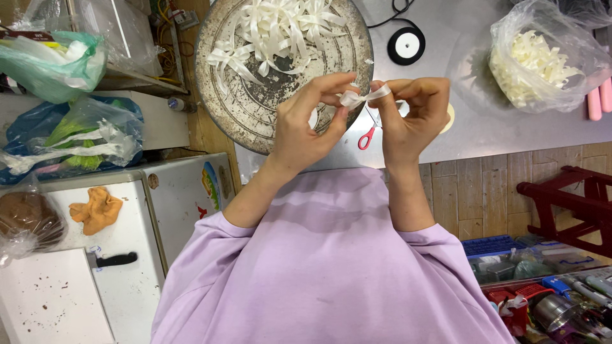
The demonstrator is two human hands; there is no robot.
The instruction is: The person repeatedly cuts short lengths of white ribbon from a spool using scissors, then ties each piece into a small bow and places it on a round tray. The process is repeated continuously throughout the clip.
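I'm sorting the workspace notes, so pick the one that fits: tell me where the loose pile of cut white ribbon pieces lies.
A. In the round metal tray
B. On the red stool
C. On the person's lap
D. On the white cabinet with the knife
A: the cut ribbon pieces lie heaped in the round metal tray, just beyond the left hand and right hand, which pinch one small white ribbon piece between them.

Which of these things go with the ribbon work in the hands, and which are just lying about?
In use: white ribbon piece held by left hand and right hand; cut ribbons on round tray; bagged ribbon pieces; ribbon spool; red scissors.

Lying about: black knife; orange cloth; red stool.
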